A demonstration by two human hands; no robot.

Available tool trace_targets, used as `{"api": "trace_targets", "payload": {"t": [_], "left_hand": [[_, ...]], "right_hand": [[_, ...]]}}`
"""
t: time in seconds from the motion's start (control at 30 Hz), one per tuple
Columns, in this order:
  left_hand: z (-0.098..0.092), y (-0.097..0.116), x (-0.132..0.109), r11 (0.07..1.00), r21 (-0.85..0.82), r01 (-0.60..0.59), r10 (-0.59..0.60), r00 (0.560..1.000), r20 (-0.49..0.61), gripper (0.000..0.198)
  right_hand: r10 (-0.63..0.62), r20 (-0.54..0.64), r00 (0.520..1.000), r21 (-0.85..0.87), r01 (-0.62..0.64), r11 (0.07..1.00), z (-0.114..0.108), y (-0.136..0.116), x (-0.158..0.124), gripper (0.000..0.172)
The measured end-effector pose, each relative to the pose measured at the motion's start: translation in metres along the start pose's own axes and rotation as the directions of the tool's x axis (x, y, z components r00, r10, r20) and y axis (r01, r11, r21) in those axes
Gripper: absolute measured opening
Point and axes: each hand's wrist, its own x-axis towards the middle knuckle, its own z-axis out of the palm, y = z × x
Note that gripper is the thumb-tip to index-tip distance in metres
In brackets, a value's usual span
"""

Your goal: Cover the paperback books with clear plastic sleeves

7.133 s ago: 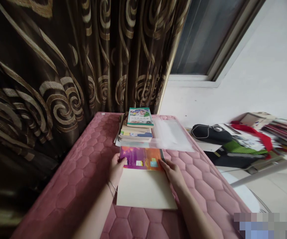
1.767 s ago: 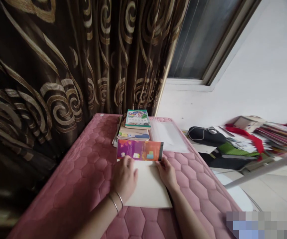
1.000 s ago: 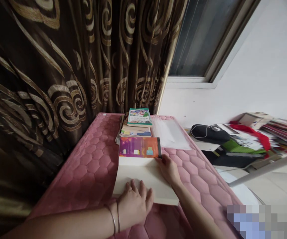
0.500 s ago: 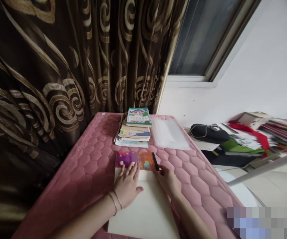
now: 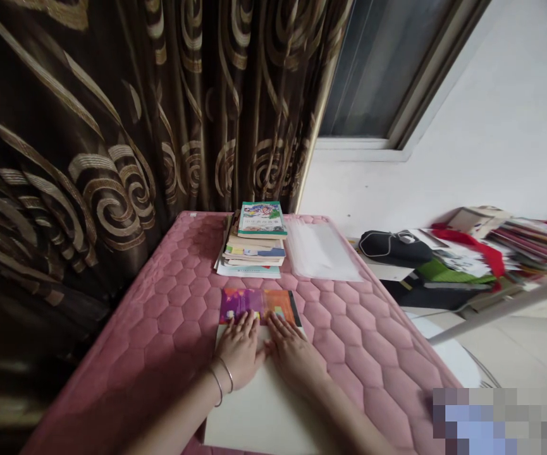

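Note:
A book with a purple and orange cover [image 5: 258, 303] lies on the pink quilted mattress [image 5: 169, 316], its near part under a cream sheet of paper [image 5: 258, 411]. My left hand [image 5: 239, 351] lies flat on the paper, fingers stretched toward the cover's near edge. My right hand [image 5: 295, 354] rests flat beside it, fingers also spread, reaching the same edge. Neither hand grips anything. Bangles circle my left wrist.
A stack of books [image 5: 257, 243] topped by a green one sits at the mattress's far end, a clear plastic sleeve [image 5: 320, 249] beside it. A brown patterned curtain [image 5: 112, 126] hangs at left. Right of the mattress, a cluttered surface holds a black pouch [image 5: 394, 246] and more books [image 5: 534, 243].
My right hand moved from the book's right corner to lie flat in the middle beside my left hand. The paper-covered book now lies flat and nearer to me.

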Motion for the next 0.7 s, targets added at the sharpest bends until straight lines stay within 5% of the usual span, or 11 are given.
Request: {"api": "trace_targets", "payload": {"t": [0.17, 0.27, 0.33, 0.4, 0.5, 0.7], "left_hand": [[-0.014, -0.007, -0.002, 0.999, 0.016, 0.048, -0.048, 0.998, 0.031, 0.056], [-0.026, -0.008, 0.014, 0.986, 0.062, 0.152, -0.150, 0.988, -0.030, 0.048], [-0.028, -0.012, 0.033, 0.992, 0.069, 0.109, -0.103, 0.991, -0.083, 0.048], [-0.024, -0.017, 0.051, 0.998, 0.049, 0.038, -0.036, 0.998, -0.045, 0.054], [-0.011, -0.025, 0.067, 0.996, 0.014, 0.085, -0.086, 0.995, 0.047, 0.062], [0.004, -0.030, 0.066, 0.994, 0.017, 0.104, -0.105, 0.991, 0.083, 0.065]], "right_hand": [[0.049, 0.001, 0.999, -0.004, -0.049, 0.999, 0.000, 0.007, -0.002, 0.052], [0.055, -0.002, 0.998, -0.003, -0.055, 0.998, -0.003, 0.005, -0.002, 0.052], [0.063, 0.010, 0.998, -0.006, -0.063, 0.998, -0.005, 0.003, -0.003, 0.053], [0.068, 0.022, 0.997, -0.010, -0.068, 0.998, -0.006, 0.002, -0.004, 0.053], [0.078, 0.041, 0.996, -0.018, -0.077, 0.997, -0.007, 0.000, -0.003, 0.053], [0.109, 0.004, 0.994, -0.003, -0.109, 0.994, -0.009, -0.024, 0.041, 0.057]]}}
